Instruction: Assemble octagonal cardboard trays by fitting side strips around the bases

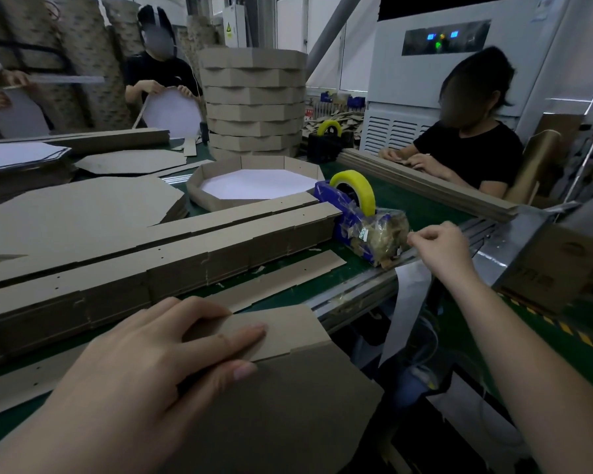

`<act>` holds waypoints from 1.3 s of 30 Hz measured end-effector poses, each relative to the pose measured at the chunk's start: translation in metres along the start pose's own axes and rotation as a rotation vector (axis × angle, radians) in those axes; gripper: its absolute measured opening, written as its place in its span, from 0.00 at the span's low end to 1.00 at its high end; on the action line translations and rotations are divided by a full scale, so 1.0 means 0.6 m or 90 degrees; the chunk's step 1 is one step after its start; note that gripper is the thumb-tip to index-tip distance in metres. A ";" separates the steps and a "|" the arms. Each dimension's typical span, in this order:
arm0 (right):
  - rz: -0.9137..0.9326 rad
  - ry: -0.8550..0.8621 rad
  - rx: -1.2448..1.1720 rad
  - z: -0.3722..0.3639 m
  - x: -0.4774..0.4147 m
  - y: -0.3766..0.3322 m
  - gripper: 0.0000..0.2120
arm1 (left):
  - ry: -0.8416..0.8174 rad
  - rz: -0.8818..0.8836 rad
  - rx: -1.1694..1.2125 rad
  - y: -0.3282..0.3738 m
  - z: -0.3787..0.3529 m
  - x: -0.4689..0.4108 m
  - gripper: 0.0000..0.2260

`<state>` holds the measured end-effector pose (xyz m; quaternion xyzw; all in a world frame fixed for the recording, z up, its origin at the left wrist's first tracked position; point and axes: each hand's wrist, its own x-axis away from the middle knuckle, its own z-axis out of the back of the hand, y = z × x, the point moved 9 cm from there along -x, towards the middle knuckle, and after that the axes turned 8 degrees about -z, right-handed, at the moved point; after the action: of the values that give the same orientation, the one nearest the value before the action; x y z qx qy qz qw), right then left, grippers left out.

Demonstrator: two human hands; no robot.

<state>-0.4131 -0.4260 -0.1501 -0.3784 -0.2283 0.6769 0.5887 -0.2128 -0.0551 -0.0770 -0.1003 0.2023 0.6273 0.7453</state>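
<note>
Closest to me, the person's left hand (158, 364) gripped the folded side strip (288, 331), thumb and fingers pinching it against one edge of the brown octagonal base (288, 422), which overhung the near edge of the green surface (322, 278). The right hand (439, 248) was out at the blue tape dispenser (353, 217), its fingertips seemingly pinching the tape end (408, 238), though clear tape was hard to make out. The cardboard looked light and stiff, yet would likely crease at its scores, so I'd hold it at the corner fold. A finished tray (206, 196) sat beyond.
</note>
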 end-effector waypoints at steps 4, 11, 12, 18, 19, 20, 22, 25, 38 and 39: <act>0.016 0.092 0.252 0.033 0.004 -0.015 0.10 | -0.002 0.002 -0.017 0.002 0.000 0.001 0.17; 0.167 -0.073 -0.092 0.029 0.154 -0.121 0.03 | 0.006 0.003 -0.027 0.008 0.005 0.001 0.13; 0.188 -0.123 -0.131 0.024 0.190 -0.146 0.03 | 0.003 0.002 -0.033 0.009 0.005 0.002 0.13; 0.234 -0.319 -0.425 0.044 0.401 -0.256 0.06 | -0.004 -0.003 -0.028 0.013 0.008 0.010 0.12; 0.206 -0.351 -0.474 0.038 0.430 -0.258 0.07 | -0.007 -0.005 -0.029 0.013 0.008 0.012 0.12; 0.166 -0.382 -0.512 0.025 0.455 -0.256 0.07 | -0.010 -0.007 -0.031 0.012 0.008 0.013 0.12; 0.067 -0.408 -0.558 -0.008 0.491 -0.241 0.08 | -0.016 -0.009 -0.033 0.012 0.007 0.016 0.12; -0.083 -0.374 -0.587 -0.048 0.508 -0.205 0.12 | -0.020 -0.008 -0.025 0.011 0.007 0.019 0.13; -0.169 -0.365 -0.545 -0.061 0.514 -0.185 0.19 | -0.028 -0.021 0.002 0.019 0.012 0.026 0.11; -0.169 -0.387 -0.538 -0.061 0.515 -0.185 0.18 | -0.044 -0.027 -0.013 0.020 0.010 0.026 0.12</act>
<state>-0.3213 -0.1090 -0.1638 -0.3374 -0.6868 0.5246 0.3732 -0.2216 -0.0364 -0.0771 -0.0905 0.1678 0.6165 0.7639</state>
